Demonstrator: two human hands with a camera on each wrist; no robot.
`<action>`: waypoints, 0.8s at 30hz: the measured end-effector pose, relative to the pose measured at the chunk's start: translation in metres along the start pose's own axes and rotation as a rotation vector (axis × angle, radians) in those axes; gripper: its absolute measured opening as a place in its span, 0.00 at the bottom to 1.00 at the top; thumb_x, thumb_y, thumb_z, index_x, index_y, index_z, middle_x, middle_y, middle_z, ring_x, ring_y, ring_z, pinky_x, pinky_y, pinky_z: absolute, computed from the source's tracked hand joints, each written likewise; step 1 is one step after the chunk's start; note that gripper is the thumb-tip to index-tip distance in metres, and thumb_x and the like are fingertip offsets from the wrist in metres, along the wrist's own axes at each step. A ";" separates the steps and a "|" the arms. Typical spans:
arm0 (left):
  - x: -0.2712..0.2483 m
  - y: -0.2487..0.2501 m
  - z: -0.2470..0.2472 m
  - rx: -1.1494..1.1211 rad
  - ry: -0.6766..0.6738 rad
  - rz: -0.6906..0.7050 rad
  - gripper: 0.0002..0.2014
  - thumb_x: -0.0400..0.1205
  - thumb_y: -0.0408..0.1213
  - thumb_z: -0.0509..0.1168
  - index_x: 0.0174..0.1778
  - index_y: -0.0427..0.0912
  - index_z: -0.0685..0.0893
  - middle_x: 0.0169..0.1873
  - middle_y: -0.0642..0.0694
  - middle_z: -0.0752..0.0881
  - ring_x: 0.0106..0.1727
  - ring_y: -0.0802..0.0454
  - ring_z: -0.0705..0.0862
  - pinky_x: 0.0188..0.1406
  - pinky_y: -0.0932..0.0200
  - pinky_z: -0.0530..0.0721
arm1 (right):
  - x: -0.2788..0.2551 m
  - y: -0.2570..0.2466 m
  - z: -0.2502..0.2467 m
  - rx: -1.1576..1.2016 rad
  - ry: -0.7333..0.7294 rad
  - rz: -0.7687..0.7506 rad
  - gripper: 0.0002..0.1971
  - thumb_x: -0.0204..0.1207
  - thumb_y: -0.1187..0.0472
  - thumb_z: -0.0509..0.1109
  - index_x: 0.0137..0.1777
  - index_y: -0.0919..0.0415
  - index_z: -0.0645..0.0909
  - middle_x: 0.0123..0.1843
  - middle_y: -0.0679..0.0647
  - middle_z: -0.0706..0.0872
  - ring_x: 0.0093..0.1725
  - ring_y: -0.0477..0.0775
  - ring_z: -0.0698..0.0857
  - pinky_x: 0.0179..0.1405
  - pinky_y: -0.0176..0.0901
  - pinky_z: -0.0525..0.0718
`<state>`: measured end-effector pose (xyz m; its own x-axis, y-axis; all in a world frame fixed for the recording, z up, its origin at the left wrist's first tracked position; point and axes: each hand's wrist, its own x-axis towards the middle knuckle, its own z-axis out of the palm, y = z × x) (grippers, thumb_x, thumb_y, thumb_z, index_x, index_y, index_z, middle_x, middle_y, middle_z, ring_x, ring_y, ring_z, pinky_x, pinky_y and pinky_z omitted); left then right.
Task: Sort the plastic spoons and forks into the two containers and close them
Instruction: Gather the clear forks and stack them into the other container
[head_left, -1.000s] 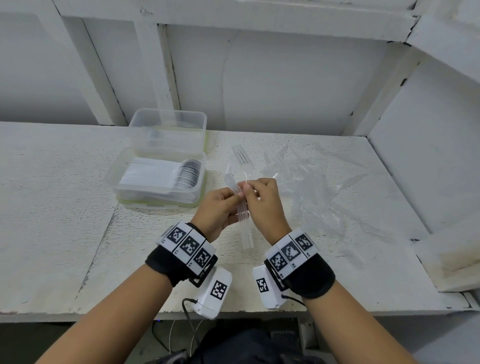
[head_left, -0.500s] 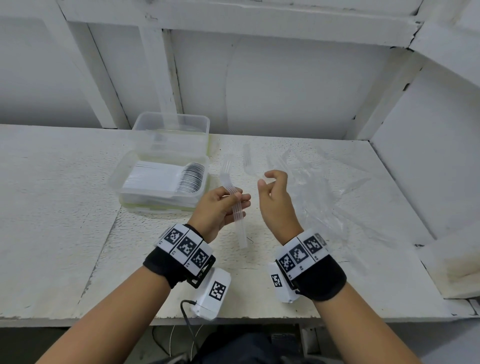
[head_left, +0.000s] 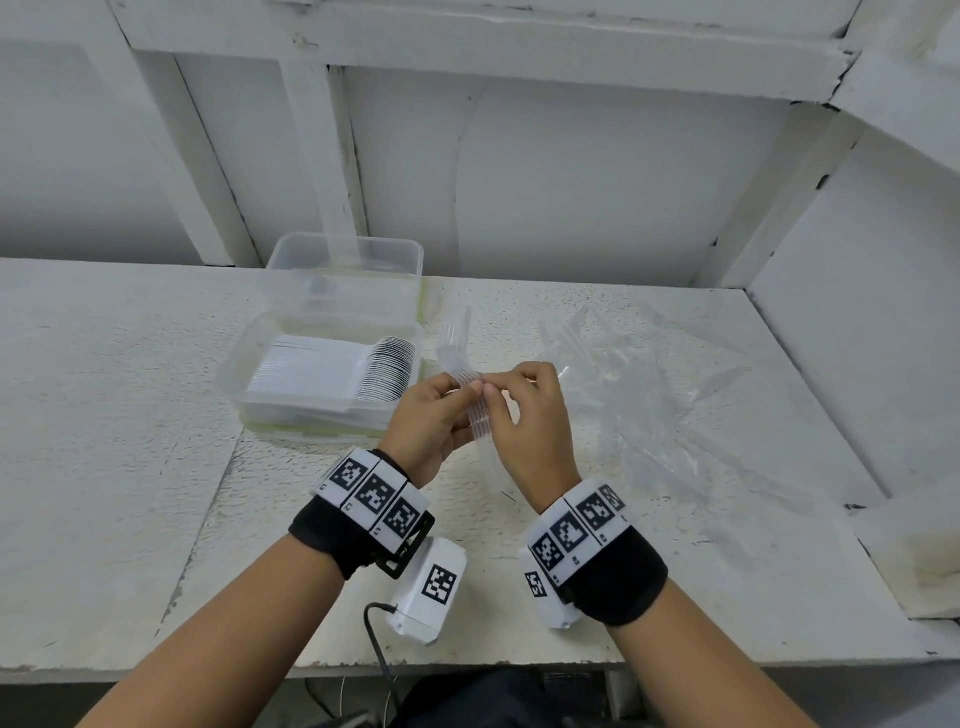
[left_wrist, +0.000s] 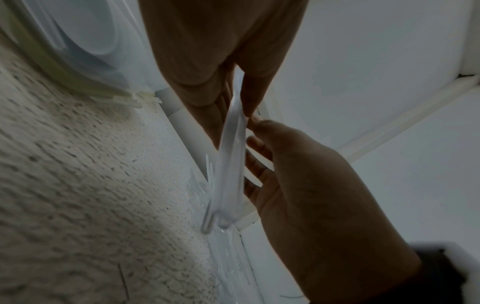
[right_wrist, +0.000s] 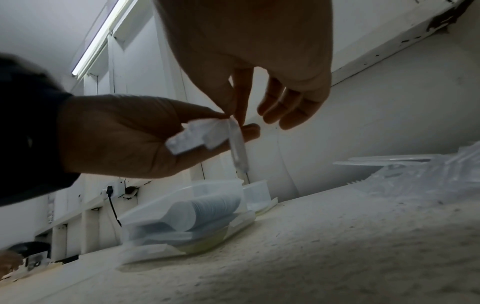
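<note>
1. The left hand (head_left: 431, 423) holds a small stack of clear forks (head_left: 474, 410) in curled fingers. The right hand (head_left: 524, 415) pinches the same stack from the other side, thumb against forefinger.
2. I think the smooth forks may slide apart and fall onto the table (head_left: 130, 415), because the pinch holds only the handles.
3. Count: two containers. The near container (head_left: 244, 387), just left of the left hand, is open and full of spoons (head_left: 384, 369); the far container (head_left: 345, 270) is beyond it. More clear cutlery (head_left: 639, 384) lies right of the right hand, too blurred to count.

Bare table (head_left: 130, 467) left of the hands, two containers — near one (head_left: 236, 374), far one (head_left: 345, 249) — blocking ahead-left, loose clear cutlery (head_left: 649, 395) crowding the right, wall close behind.
</note>
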<state>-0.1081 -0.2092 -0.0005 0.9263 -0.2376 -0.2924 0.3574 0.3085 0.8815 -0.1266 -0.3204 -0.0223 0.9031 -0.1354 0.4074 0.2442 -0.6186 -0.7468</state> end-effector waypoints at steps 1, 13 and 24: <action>0.002 0.001 -0.002 0.009 -0.004 -0.006 0.05 0.83 0.29 0.61 0.44 0.33 0.80 0.41 0.38 0.86 0.41 0.48 0.87 0.38 0.61 0.88 | 0.001 0.000 0.001 0.005 0.014 -0.016 0.14 0.78 0.57 0.62 0.54 0.62 0.87 0.52 0.50 0.73 0.52 0.55 0.80 0.50 0.41 0.79; 0.026 0.028 -0.019 0.046 0.081 0.040 0.02 0.81 0.29 0.64 0.46 0.33 0.80 0.43 0.39 0.89 0.42 0.49 0.89 0.38 0.60 0.88 | 0.029 -0.012 0.009 -0.090 -0.212 -0.025 0.23 0.77 0.54 0.57 0.71 0.58 0.76 0.63 0.56 0.72 0.60 0.54 0.76 0.60 0.47 0.78; 0.064 0.064 -0.030 -0.062 0.195 0.105 0.04 0.83 0.31 0.61 0.43 0.36 0.79 0.21 0.50 0.82 0.21 0.59 0.80 0.28 0.67 0.82 | 0.077 -0.033 0.039 -0.315 -0.419 -0.055 0.24 0.86 0.59 0.53 0.80 0.60 0.54 0.67 0.60 0.74 0.59 0.59 0.82 0.54 0.48 0.81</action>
<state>-0.0223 -0.1771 0.0265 0.9621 -0.0203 -0.2719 0.2590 0.3798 0.8881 -0.0517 -0.2803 0.0131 0.9715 0.1851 0.1479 0.2352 -0.8274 -0.5099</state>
